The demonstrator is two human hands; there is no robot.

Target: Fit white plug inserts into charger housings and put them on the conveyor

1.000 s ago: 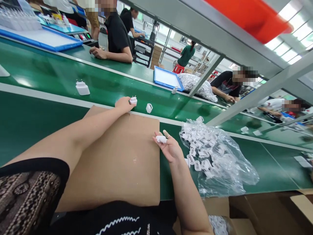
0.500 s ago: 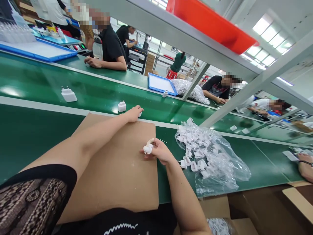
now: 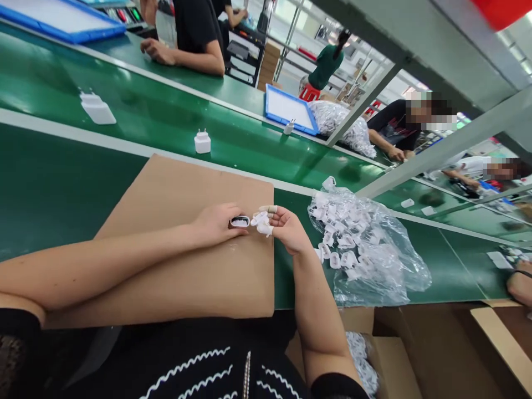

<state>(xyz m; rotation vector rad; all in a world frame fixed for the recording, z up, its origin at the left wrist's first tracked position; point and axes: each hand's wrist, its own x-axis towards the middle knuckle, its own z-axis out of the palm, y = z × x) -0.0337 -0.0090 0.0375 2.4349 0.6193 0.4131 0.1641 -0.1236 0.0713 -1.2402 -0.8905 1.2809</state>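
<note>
Over the cardboard sheet (image 3: 199, 188), my left hand (image 3: 214, 224) grips a white charger housing (image 3: 240, 222), its open end facing right and its dark inside showing. Just right of it, my right hand (image 3: 286, 227) pinches a small white plastic charger part (image 3: 261, 220) between thumb and fingers, which wear pale finger cots. A narrow gap separates the two pieces. To the right of my right hand lies a clear plastic bag (image 3: 399, 271) with several similar white parts (image 3: 347, 242) spilling from its mouth.
White two-pin chargers (image 3: 202, 142) stand on the green belt (image 3: 158, 122) beyond the cardboard. A slanting metal post (image 3: 415, 149) rises behind the bag. Blue-rimmed trays (image 3: 291, 108) sit across the line. Open cartons (image 3: 432, 343) are below right, and a co-worker's hand (image 3: 519, 285) is at the right edge.
My left hand has come back from the belt edge to the cardboard with the charger housing, close to my right hand. My right hand still holds its white part. The view has tilted downward.
</note>
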